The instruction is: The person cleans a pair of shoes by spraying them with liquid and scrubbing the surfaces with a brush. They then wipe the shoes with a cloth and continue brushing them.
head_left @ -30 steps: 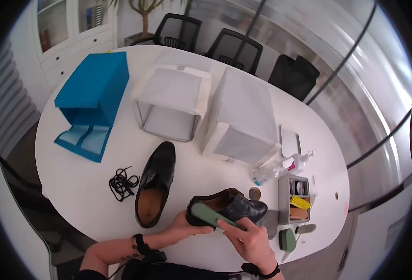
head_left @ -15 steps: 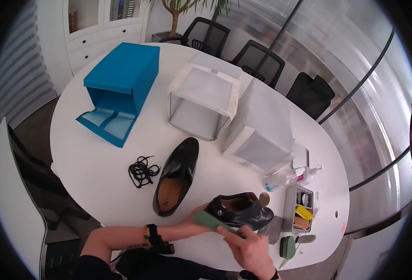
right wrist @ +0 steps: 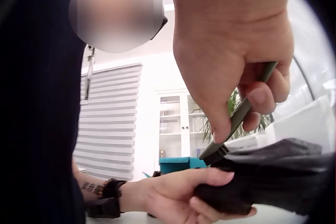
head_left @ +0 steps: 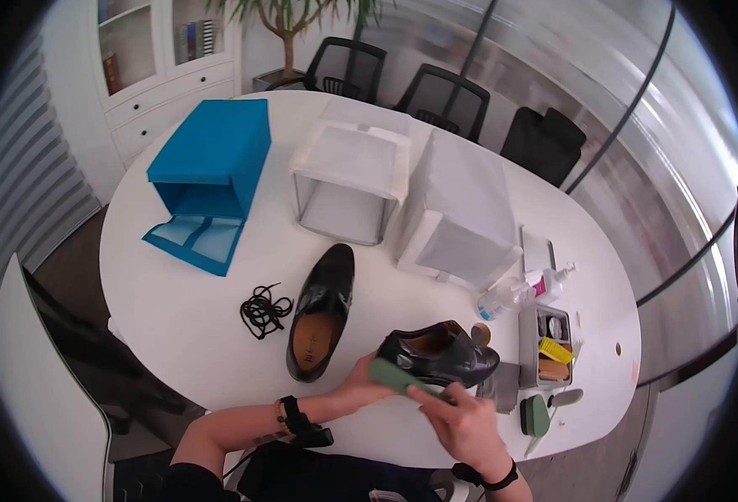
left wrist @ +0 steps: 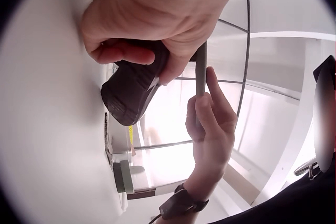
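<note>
A black leather dress shoe (head_left: pixel 461 365) is gripped at its heel by my left hand (head_left: pixel 357 390), its toe pointing right. In the left wrist view the fingers and thumb wrap the heel, and the dark sole (left wrist: pixel 130 90) shows. My right hand (head_left: pixel 468 427) holds a green-handled brush (head_left: pixel 392 376) over the shoe's near side by the heel. Dark bristles (right wrist: pixel 214 154) sit right at the shoe's edge in the right wrist view. The other black shoe (head_left: pixel 332 280) lies on the table to the left, beside a tangle of black laces (head_left: pixel 266 311).
On the right stand a grey organizer (head_left: pixel 530 343) with a yellow brush (head_left: pixel 556 350), a green block-shaped brush (head_left: pixel 535 416), a round tin (head_left: pixel 480 335) and a pump bottle (head_left: pixel 550 285). Behind are a blue fabric box (head_left: pixel 210 142) and two white boxes (head_left: pixel 348 159).
The brush stays near the shoe's heel, shifting slightly along its side. Both hands keep their hold. The head view swung right, then partly back, so the whole scene shifts in frame.
</note>
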A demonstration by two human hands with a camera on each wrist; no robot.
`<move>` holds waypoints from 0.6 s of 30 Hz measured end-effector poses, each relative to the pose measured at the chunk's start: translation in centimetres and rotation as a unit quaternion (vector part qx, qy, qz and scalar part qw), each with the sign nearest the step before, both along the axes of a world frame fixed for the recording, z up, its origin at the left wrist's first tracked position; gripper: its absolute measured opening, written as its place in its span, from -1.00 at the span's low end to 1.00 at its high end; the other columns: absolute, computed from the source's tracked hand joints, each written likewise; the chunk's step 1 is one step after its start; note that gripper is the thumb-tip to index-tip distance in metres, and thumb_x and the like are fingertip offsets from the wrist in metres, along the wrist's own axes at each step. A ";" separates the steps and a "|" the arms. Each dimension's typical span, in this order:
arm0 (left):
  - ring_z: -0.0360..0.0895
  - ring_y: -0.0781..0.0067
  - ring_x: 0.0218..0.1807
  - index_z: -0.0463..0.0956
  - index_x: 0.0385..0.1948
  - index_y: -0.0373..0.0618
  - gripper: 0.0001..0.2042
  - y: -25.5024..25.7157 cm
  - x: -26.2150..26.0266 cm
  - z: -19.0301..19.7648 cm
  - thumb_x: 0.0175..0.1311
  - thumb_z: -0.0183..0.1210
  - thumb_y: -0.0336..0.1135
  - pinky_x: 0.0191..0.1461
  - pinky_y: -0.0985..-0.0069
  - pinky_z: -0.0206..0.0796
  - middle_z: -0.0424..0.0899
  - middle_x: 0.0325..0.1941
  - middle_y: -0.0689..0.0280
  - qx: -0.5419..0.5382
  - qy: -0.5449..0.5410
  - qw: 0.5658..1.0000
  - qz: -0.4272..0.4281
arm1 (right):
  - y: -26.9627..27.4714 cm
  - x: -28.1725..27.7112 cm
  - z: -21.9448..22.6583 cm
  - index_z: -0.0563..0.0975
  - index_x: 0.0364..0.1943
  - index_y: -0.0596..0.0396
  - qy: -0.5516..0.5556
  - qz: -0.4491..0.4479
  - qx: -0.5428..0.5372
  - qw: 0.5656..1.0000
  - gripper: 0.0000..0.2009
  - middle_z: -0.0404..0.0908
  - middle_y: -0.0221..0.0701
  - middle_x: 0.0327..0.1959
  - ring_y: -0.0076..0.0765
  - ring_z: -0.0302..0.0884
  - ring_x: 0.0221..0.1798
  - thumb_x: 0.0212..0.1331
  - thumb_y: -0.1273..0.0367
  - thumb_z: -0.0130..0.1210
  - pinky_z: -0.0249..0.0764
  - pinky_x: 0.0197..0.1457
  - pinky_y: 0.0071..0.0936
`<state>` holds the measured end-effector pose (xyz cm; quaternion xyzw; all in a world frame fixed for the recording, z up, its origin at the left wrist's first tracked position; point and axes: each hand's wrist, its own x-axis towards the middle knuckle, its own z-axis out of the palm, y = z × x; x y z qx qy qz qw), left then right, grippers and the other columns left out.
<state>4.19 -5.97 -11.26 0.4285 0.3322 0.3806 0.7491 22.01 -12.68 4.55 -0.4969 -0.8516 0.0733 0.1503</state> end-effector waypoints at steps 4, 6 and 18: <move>0.58 0.53 0.10 0.44 0.17 -0.19 -0.45 -0.2 -0.7 0.2 0.13 0.48 -0.41 0.15 0.51 0.46 0.63 0.10 0.31 0.018 0.003 1.000 -0.016 | 0.3 0.8 -1.0 0.69 0.12 -0.22 0.015 -0.026 -0.017 0.999 -0.59 0.46 -0.42 -0.48 -0.29 0.51 -0.59 0.12 0.39 0.34 0.45 -0.54 -0.36; 0.58 0.53 0.10 0.43 0.16 -0.19 -0.44 -0.2 -0.3 2.3 0.12 0.48 -0.44 0.15 0.50 0.48 0.63 0.08 0.31 -0.012 0.021 1.000 -0.010 | 0.8 1.3 -0.9 0.69 0.13 -0.19 0.034 -0.088 0.013 0.995 -0.58 0.44 -0.41 -0.51 -0.29 0.46 -0.62 0.12 0.40 0.33 0.41 -0.57 -0.36; 0.66 0.54 -0.09 0.63 -0.08 -0.27 -0.73 0.0 -0.4 1.7 0.21 0.41 -0.47 -0.01 0.54 0.54 0.74 -0.09 0.30 0.020 0.069 0.997 0.007 | 1.3 1.8 -2.2 0.62 0.24 -0.19 0.039 -0.016 -0.014 0.999 -0.48 0.33 -0.47 -0.50 -0.43 0.38 -0.65 0.10 0.44 0.27 0.36 -0.63 -0.45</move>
